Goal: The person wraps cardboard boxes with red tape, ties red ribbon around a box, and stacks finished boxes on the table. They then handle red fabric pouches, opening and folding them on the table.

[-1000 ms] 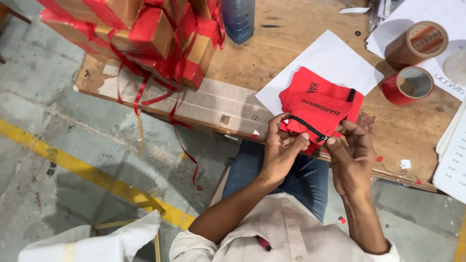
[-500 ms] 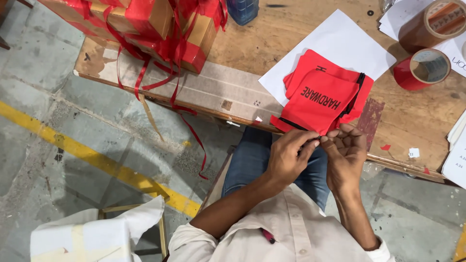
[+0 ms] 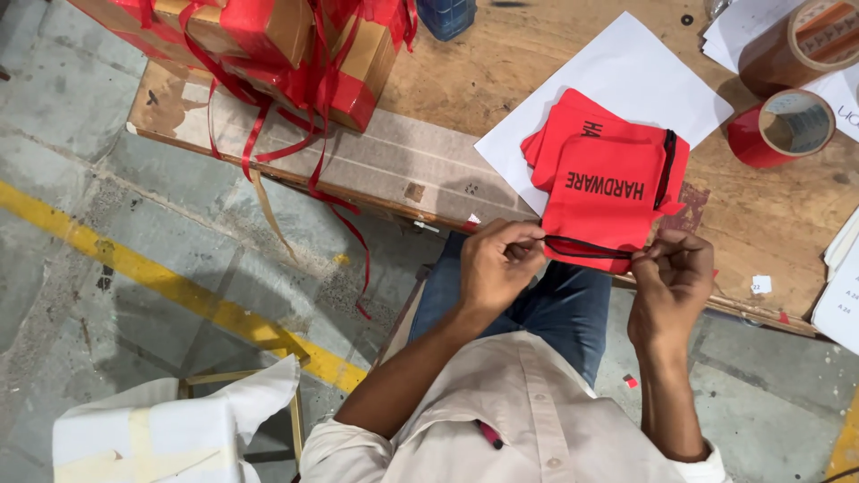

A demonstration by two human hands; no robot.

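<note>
Currently, the left hand [image 3: 497,266] and right hand [image 3: 671,273] each pinch one end of a black drawstring [image 3: 586,249], fingers closed tight. It runs along the red pouch [image 3: 601,195] lying at the wooden table [image 3: 447,98] edge, atop a white sheet [image 3: 617,76].

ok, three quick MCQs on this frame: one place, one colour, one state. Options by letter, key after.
1. Where is the white sheet?
A on the floor
B on the wooden table, under the red pouches
C in a hand

2. What colour is the drawstring?
A white
B yellow
C black

3. What are the left hand and right hand doing?
A hanging free
B pinching the drawstring, pulled taut between them
C holding the tape roll

Key: B, the sheet lies beneath the stack; C, a dark cord; B, each fist grips one end.
</note>
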